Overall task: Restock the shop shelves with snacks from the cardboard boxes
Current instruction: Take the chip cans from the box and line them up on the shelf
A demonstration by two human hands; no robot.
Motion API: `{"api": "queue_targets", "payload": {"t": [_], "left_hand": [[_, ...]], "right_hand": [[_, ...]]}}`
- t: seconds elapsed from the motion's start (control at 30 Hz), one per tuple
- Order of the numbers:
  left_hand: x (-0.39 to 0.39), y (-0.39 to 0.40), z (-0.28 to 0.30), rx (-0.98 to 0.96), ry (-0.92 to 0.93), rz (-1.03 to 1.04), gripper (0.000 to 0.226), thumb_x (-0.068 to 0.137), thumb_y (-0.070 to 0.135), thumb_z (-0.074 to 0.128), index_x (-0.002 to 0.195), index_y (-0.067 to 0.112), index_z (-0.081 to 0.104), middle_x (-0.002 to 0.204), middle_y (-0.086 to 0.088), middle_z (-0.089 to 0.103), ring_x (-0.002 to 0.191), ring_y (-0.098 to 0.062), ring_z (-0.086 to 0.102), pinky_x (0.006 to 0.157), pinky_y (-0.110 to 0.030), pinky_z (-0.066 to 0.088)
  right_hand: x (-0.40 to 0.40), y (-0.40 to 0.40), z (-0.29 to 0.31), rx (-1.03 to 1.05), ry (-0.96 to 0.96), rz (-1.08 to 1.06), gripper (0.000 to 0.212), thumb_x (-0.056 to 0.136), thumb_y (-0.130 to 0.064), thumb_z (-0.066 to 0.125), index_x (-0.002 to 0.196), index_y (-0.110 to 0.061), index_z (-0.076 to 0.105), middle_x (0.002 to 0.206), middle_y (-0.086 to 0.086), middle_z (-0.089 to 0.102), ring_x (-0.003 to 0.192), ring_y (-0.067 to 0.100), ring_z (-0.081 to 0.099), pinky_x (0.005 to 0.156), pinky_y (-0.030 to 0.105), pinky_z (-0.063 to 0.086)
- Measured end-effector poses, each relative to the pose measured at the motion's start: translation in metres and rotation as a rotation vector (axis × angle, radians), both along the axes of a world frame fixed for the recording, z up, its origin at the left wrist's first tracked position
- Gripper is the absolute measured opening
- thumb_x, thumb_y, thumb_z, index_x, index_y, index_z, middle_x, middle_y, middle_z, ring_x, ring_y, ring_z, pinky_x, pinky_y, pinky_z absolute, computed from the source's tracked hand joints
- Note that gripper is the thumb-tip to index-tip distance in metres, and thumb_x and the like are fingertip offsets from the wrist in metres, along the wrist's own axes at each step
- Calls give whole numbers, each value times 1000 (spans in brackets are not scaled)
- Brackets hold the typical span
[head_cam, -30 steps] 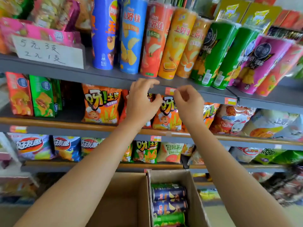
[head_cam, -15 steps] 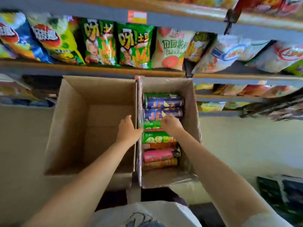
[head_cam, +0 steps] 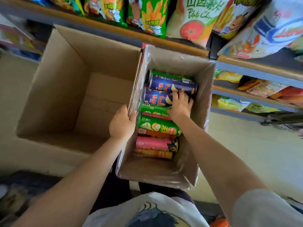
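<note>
The right-hand cardboard box [head_cam: 203, 112] is steadied at its wall by the gripping left hand [head_cam: 122, 123]. The right hand [head_cam: 180, 105] is curled onto a blue crisp tube [head_cam: 157, 99]; it should be lifted level.

Right hand [head_cam: 180, 105] on blue chip cans [head_cam: 170, 86], left hand [head_cam: 122, 123] on box wall [head_cam: 136, 89].

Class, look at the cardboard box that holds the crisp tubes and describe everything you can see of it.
The right-hand box is open-topped brown cardboard with glossy clear film over its walls. It stands on the floor below the shelves, against an empty box. Crisp tubes lie on their sides inside. The left hand grips its left wall; the right hand reaches in onto a blue tube.
</note>
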State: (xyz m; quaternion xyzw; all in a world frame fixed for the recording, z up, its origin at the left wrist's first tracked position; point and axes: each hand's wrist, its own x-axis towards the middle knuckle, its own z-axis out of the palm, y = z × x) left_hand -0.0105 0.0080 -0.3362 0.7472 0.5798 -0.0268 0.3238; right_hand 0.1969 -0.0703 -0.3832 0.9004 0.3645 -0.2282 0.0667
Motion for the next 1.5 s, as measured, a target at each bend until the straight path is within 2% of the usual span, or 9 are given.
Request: {"api": "queue_targets", "payload": {"t": [0.13,0.23,0.43,0.5,0.67,0.87,1.03,1.4,1.5], "left_hand": [[-7,-2,10,383,-146,-109,45,88,20,64,129,3,55,129,-20,51,121,-36,47,100,-42,43],[4,-11,31,446,-384,-172,21,87,18,59,105,9,64,106,-7,60,98,-20,55,79,-27,48],[68,-18,42,-895,-459,371,66,74,69,68,122,24,64,115,0,68,102,-17,65,88,-42,57],[83,-17,31,-1005,-649,550,79,57,68,78,124,30,63,114,2,72,99,-18,69,92,-44,55],[87,-13,9,-970,-682,688,41,79,38,82,114,24,65,102,-3,76,86,-22,74,71,-34,56],[72,-19,1,-921,-675,688,21,86,29,77,104,24,66,93,-1,76,73,-16,72,62,-27,56],[60,-23,-1,-920,-669,678,31,83,31,79,110,21,66,98,-6,77,83,-26,73,84,-43,58],[49,-15,64,-914,-785,660,28,91,45,64,103,20,68,82,0,77,66,-15,72,67,-30,55],[53,-1,108,-869,-887,600,42,93,54,55,107,17,69,83,-3,77,63,-17,71,60,-27,57]], "right_hand": [[4,7,-4,-114,-189,180,81,86,-24,71,151,-20,23,149,17,31,138,35,30,115,52,27],[8,7,0,-71,-40,161,84,77,-33,79,144,-15,31,144,13,42,134,33,39,108,49,36],[-18,-19,52,407,641,-425,55,76,-39,81,115,-21,47,101,-5,70,88,18,68,75,34,52],[-18,-20,70,500,756,-477,32,86,-45,69,106,-24,57,95,-9,72,85,11,67,81,36,53],[41,9,84,431,410,-345,29,98,-36,56,103,-11,70,103,6,69,97,22,63,84,35,48],[84,47,16,-12,141,28,70,88,-38,71,145,-17,37,144,11,44,132,33,41,111,51,35],[88,49,-12,-99,7,144,84,77,-38,80,146,-20,35,144,9,43,133,32,39,114,52,30],[17,-13,118,533,1184,-717,20,95,-28,65,94,-9,70,79,8,74,66,13,69,68,28,58],[2,-31,165,705,1187,-878,63,99,-44,52,43,-17,64,45,1,57,40,6,55,48,16,47]]}}
